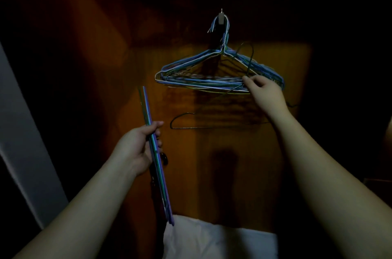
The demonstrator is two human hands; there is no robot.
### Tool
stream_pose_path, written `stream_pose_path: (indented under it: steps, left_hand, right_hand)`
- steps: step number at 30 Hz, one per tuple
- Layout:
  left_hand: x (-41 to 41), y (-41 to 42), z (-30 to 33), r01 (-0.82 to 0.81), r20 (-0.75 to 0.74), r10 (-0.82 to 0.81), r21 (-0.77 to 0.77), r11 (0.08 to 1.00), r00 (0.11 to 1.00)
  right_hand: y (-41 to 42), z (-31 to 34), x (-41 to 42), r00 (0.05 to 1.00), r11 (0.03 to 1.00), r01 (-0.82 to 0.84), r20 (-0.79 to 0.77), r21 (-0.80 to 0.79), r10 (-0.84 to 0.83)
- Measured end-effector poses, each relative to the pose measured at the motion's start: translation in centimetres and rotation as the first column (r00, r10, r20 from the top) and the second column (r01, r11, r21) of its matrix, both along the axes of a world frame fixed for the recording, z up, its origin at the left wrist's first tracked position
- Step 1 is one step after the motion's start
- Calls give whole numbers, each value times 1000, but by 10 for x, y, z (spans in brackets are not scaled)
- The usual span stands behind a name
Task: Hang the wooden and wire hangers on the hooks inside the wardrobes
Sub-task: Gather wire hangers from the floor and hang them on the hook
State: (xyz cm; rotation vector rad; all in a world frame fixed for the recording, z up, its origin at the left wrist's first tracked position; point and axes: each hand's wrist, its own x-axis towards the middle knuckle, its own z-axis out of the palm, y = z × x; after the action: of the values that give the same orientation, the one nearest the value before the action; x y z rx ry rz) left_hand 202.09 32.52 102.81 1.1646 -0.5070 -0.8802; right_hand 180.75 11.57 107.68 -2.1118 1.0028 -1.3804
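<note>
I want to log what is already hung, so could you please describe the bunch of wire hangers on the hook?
The bunch of wire hangers hangs from one small metal hook on the brown wooden back wall. They are thin coated wires, mostly blue, some white and green, stacked closely so their triangles nearly overlap, necks gathered at the hook. The bunch tilts slightly, lower on the right. The right hand pinches a dark wire at its lower right corner.

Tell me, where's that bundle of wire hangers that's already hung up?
In the head view, the bundle of wire hangers hangs from a hook on the wardrobe's wooden back panel, upper centre, with the right hand at its lower right corner.
</note>
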Motion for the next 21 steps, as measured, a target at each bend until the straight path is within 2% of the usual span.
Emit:
stream_pose_path:
  steps: [14, 21]
  left_hand:
    - [-16, -35, 54, -98, 5, 99, -104, 990, 995]
    - [-27, -38, 61, -119, 12, 121, -107, 987, 993]
  right_hand:
    - [-30, 89, 21, 996, 983, 83, 35, -166, -78]
    - [-47, 117, 41, 989, 969, 127, -41, -210, -139]
